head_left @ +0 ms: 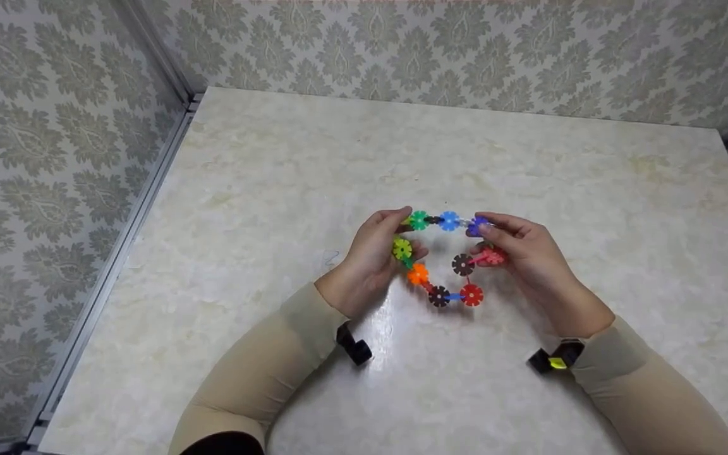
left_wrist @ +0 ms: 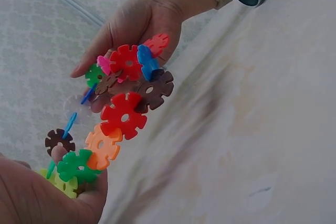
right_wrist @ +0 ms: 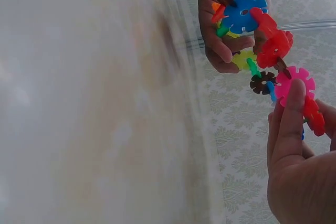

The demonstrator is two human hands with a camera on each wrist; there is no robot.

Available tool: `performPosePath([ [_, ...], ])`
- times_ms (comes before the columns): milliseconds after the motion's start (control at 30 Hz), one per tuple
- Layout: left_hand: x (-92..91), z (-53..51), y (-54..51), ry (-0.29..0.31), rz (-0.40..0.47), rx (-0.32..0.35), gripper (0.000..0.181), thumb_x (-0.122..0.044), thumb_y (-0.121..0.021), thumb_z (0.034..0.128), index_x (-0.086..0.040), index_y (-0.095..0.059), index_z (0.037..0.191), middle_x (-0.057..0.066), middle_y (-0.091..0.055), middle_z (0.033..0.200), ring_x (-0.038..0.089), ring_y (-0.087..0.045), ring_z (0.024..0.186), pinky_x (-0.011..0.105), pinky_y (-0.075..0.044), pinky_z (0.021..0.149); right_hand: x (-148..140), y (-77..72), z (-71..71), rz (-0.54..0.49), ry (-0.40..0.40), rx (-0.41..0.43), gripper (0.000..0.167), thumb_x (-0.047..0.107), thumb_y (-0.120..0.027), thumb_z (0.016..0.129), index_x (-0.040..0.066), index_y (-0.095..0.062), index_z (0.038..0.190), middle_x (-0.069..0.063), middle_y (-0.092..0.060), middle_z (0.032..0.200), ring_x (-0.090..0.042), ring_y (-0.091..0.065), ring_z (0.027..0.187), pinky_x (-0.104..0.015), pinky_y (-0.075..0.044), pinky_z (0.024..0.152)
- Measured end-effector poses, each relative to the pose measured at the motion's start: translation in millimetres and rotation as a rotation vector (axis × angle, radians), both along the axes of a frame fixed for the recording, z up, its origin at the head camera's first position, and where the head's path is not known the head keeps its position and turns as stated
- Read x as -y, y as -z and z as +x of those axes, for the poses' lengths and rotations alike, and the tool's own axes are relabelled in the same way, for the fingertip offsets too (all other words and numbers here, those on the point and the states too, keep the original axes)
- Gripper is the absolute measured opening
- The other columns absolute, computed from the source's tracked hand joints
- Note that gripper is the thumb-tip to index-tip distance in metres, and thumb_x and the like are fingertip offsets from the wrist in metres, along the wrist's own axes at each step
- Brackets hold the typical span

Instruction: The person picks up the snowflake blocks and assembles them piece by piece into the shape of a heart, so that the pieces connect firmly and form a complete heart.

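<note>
A chain of interlocking plastic snowflake discs [head_left: 448, 220] in many colours is held up between both hands, bent into a ring shape. My left hand [head_left: 370, 259] grips its left side, where yellow-green discs [head_left: 402, 249] sit near the thumb. With thumb and fingers, my right hand [head_left: 538, 262] pinches a purple-blue disc [head_left: 479, 226]; a pink-red disc [head_left: 493, 254] lies against the same hand. Orange [head_left: 418, 274] and red discs [head_left: 472, 295] hang on the near side. Fingers hide parts of the chain, so I cannot tell whether its ends join.
A pale marbled tabletop [head_left: 263, 164] lies under the hands. Patterned wall panels [head_left: 376, 50] stand behind the table and along its left side, with a metal rail [head_left: 117, 253] on the left edge. Each wrist wears a small black camera [head_left: 356, 347].
</note>
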State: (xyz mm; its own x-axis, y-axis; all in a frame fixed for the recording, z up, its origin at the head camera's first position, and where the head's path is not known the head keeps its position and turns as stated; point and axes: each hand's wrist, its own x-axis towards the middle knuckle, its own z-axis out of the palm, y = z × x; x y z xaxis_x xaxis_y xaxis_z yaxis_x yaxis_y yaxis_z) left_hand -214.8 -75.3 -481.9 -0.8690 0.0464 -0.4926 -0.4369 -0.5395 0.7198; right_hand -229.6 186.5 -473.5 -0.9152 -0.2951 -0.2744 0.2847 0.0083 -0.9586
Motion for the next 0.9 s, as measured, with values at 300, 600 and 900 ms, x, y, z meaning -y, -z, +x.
performPosePath([
  [300, -0.1, 2.2, -0.4, 0.028, -0.068, -0.022, 0.026, -0.026, -0.074, 0.1123, -0.008, -0.058, 0.122, 0.010, -0.063, 0.117, 0.020, -0.058, 0.069, 0.038, -0.072, 0.080, 0.2, 0.0, 1.0, -0.042, -0.007, -0.007, 0.063, 0.021, -0.071, 0.114, -0.008, -0.048, 0.165, 0.004, -0.082, 0.118, -0.013, -0.083, 0.094, -0.028, -0.071, 0.082],
  [600, -0.5, 2.9, -0.9, 0.077, -0.131, -0.005, 0.036, -0.032, -0.068, 0.1157, -0.003, -0.061, 0.136, 0.019, -0.063, 0.132, 0.021, -0.067, 0.069, 0.047, -0.072, 0.095, 2.9, -2.1, 0.8, -0.017, 0.002, -0.023, 0.064, 0.025, -0.071, 0.114, -0.005, -0.049, 0.166, 0.003, -0.081, 0.118, -0.012, -0.083, 0.094, -0.027, -0.071, 0.081],
  [900, -0.3, 2.7, 4.5, 0.092, -0.133, -0.008, 0.036, -0.034, -0.064, 0.1175, -0.003, -0.063, 0.136, 0.015, -0.063, 0.123, 0.021, -0.067, 0.070, 0.046, -0.072, 0.091, 3.7, -1.4, -3.5, 0.004, 0.021, -0.015, 0.061, 0.026, -0.071, 0.113, -0.001, -0.053, 0.165, 0.005, -0.082, 0.117, -0.010, -0.083, 0.095, -0.024, -0.070, 0.083],
])
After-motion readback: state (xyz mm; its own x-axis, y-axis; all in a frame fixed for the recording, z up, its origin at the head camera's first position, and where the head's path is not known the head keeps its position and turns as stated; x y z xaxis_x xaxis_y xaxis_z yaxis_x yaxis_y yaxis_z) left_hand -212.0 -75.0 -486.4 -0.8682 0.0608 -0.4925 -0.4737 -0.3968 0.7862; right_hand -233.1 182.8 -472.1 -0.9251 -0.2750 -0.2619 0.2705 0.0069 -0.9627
